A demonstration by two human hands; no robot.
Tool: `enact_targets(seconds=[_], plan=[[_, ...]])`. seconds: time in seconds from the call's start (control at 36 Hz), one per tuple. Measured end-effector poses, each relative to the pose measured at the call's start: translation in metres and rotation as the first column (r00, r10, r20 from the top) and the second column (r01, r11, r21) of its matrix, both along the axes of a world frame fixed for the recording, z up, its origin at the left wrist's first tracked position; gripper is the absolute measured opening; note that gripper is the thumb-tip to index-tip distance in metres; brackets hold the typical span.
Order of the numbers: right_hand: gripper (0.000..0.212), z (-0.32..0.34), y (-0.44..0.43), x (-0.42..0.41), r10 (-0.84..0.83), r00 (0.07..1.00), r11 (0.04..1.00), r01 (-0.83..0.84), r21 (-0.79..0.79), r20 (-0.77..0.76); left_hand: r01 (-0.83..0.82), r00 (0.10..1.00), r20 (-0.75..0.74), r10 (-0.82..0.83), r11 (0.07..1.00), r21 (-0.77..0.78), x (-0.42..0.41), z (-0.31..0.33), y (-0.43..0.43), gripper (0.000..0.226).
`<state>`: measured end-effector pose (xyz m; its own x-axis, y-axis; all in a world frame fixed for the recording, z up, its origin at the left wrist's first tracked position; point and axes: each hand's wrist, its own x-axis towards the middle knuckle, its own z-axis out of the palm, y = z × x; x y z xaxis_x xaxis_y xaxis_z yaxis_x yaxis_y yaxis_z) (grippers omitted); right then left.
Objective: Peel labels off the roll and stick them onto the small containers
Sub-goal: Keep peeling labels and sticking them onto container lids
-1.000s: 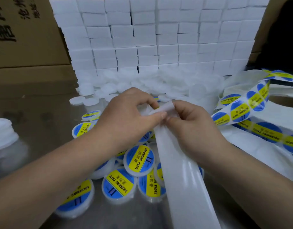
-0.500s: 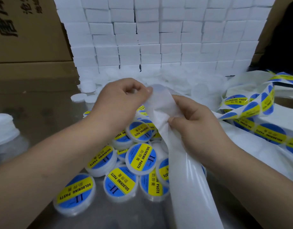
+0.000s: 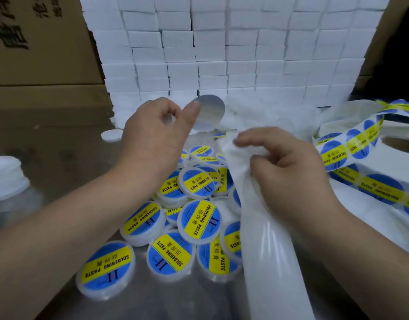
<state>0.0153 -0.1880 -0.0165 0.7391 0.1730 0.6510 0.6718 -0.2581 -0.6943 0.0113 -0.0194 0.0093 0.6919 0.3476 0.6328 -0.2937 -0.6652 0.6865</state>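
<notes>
My left hand (image 3: 152, 139) pinches a round peeled label (image 3: 209, 115) by its edge and holds it up, its pale back side facing me. My right hand (image 3: 284, 172) grips the white backing strip (image 3: 268, 250), which runs down toward the bottom edge. To the right, the label roll (image 3: 344, 153) carries blue and yellow stickers. Below my hands lies a heap of small round containers (image 3: 199, 220) with blue and yellow "SOLDERING PASTE" labels on them. Unlabelled white containers (image 3: 256, 112) are piled behind my hands.
A wall of stacked white boxes (image 3: 222, 54) rises at the back. Brown cardboard cartons (image 3: 37, 54) stand at the left. A stack of white lids (image 3: 5, 179) sits at the left edge. One loose white lid (image 3: 111, 135) lies on the metal tabletop (image 3: 60, 153).
My left hand has pulled a label free of the strip and lifted it up and away. My right hand still holds the backing strip, now bunched.
</notes>
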Motion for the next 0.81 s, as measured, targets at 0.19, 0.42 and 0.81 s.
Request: enact_targets(seconds=[0.19, 0.42, 0.81], plan=[[0.057, 0.002, 0.000, -0.001, 0.033, 0.998, 0.998, -0.030, 0.053, -0.054, -0.026, 0.998, 0.069, 0.011, 0.974, 0.225, -0.005, -0.002, -0.002, 0.036], [0.048, 0.005, -0.003, -0.003, 0.019, 0.993, 0.996, -0.009, 0.084, -0.119, -0.025, 0.996, 0.094, -0.001, 0.962, 0.273, -0.007, 0.000, -0.002, 0.033], [0.021, 0.015, -0.003, -0.006, 0.132, 0.909, 0.982, -0.066, 0.177, -0.394, -0.022, 0.979, 0.190, -0.074, 0.887, 0.461, -0.014, 0.001, -0.003, 0.042]])
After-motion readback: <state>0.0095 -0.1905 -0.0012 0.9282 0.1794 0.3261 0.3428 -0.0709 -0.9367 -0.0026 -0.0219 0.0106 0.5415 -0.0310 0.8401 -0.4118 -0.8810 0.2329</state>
